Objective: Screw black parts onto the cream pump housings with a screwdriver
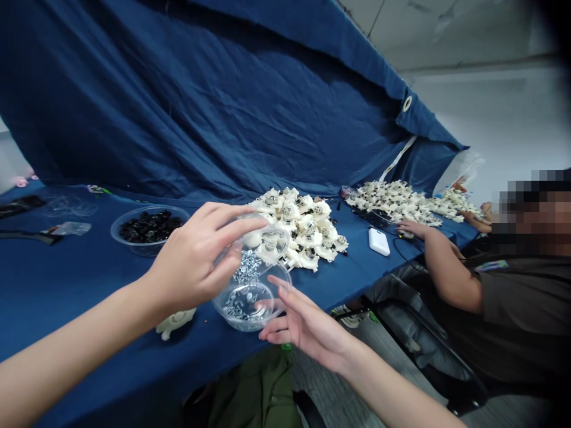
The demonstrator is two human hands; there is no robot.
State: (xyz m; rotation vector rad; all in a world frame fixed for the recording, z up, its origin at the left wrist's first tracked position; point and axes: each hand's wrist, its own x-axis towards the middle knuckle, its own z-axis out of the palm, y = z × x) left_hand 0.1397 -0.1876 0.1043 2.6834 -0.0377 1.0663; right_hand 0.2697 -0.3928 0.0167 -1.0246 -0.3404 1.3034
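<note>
My left hand point(200, 255) is closed on the rim of a clear plastic tub point(282, 238), which is tilted. Silver screws point(247, 266) show through clear plastic beneath its fingers. Just below, nearer to me, a clear round bowl point(219, 310) has more small screws in it. The two containers overlap in view, so where they touch is hard to tell. My right hand point(307, 327) is at the bowl's right side, thumb by the rim, and one finger shows through the plastic. A cream plastic part point(175, 323) lies below my left wrist.
Beyond my hands is a pile of cream plastic parts point(307, 229). A tub of black pieces point(149, 227) stands left. Further right are a white device point(379, 242), another heap of parts point(397, 202) and a seated co-worker's arm point(450, 273). Blue cloth point(223, 107) hangs behind.
</note>
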